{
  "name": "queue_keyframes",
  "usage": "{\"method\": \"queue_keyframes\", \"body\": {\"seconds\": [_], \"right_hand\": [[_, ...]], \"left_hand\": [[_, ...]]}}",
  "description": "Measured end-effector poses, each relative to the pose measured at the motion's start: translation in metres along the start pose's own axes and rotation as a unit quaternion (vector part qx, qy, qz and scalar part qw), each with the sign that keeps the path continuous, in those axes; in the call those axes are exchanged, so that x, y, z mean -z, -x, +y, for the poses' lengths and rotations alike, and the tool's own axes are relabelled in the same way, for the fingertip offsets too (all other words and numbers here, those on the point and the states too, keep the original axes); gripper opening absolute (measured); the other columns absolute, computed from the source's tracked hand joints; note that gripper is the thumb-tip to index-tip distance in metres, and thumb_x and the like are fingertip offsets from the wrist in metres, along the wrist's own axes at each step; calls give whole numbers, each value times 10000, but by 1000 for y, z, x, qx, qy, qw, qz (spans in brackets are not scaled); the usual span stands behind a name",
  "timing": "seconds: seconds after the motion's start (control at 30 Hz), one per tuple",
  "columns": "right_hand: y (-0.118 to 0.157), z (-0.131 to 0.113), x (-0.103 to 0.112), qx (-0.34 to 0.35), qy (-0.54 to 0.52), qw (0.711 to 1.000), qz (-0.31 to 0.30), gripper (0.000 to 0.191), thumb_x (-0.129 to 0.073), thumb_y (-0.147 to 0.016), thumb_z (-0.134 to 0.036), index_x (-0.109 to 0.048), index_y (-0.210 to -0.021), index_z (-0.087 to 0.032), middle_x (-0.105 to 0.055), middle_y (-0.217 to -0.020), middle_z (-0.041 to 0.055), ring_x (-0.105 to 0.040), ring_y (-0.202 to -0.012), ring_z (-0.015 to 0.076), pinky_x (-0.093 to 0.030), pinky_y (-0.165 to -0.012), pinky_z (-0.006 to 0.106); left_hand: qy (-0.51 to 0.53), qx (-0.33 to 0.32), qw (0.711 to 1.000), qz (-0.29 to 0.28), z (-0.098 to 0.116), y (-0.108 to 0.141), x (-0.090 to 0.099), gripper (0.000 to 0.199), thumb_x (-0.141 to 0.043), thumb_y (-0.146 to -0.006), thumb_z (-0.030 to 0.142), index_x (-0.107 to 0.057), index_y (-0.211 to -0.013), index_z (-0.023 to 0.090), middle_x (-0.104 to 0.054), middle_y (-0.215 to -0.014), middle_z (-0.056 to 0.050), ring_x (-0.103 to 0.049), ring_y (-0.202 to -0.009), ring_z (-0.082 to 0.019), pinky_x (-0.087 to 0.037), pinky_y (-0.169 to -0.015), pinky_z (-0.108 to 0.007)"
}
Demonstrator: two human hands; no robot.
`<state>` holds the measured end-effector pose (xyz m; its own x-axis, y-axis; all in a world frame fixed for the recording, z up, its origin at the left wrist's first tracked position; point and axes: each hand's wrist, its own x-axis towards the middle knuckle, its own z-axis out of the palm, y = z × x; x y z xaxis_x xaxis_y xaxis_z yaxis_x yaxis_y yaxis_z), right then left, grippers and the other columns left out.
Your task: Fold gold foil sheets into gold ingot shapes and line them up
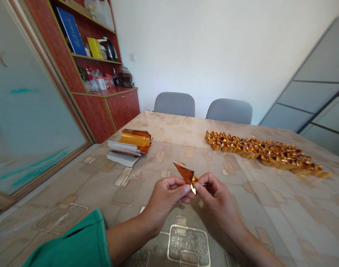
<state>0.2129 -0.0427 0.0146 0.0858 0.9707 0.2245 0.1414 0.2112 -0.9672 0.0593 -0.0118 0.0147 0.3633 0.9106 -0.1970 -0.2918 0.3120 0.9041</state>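
Observation:
Between my two hands is a partly folded piece of gold foil paper (185, 172), held just above the table. My left hand (169, 194) pinches its lower left side between thumb and fingers. On the other side, my right hand (214, 193) grips the right edge with thumb and forefinger. The upper left part of the paper sticks up in a pointed flap with a pale edge. A stack of gold foil sheets (134, 140), curled and white-backed, lies to the left. Many folded gold foil pieces (255, 150) are packed in rows to the right.
The table (147, 237) has a patterned cover. Two grey chairs (174, 104) stand at its far side, against a white wall. A red-brown cabinet (102, 107) with a kettle (111, 50) and bottles is at the back left, near a frosted glass door (27, 96).

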Motion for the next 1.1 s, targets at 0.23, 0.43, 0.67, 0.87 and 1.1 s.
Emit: {"method": "queue_keyframes", "body": {"seconds": [0.23,0.43,0.67,0.87,1.1], "right_hand": [[2,0,-3,7,72,997,3,224,-634,-907,-330,-567,-729,-211,-583,-672,-12,-485,-618,144,-365,-570,271],[0,6,-5,-30,-116,992,-25,285,-768,-800,-402,-557,-892,-233,-596,-791,-20,-558,-704,158,-424,-633,283],[-3,1,-3,-43,-145,988,-45,279,-762,-812,-413,-595,-743,-200,-639,-704,3,-559,-661,157,-414,-626,282],[0,2,-5,-63,-189,978,-60,248,-758,-825,-393,-606,-788,-200,-661,-753,10,-560,-683,152,-414,-645,280],[0,-4,-4,-48,-160,985,-46,282,-746,-820,-430,-608,-738,-198,-621,-691,-2,-510,-634,141,-395,-607,267]], "left_hand": [[17,17,1000,8,2,1,-3,314,-869,-623,337,-671,-741,123,-700,-679,-38,-616,-605,-108,-457,-574,-206],[82,9,996,25,5,1,-5,336,-881,-616,327,-658,-781,137,-692,-767,-9,-614,-672,-100,-499,-680,-233],[102,0,995,13,-1,0,-3,353,-898,-611,334,-681,-821,152,-673,-759,14,-584,-663,-78,-458,-660,-204],[119,-1,993,5,-1,0,-3,356,-906,-598,321,-663,-792,148,-693,-800,-3,-601,-690,-91,-472,-698,-226],[111,-4,994,-2,-1,-2,-2,318,-878,-642,312,-653,-791,143,-689,-761,3,-592,-664,-78,-476,-683,-216]]}}
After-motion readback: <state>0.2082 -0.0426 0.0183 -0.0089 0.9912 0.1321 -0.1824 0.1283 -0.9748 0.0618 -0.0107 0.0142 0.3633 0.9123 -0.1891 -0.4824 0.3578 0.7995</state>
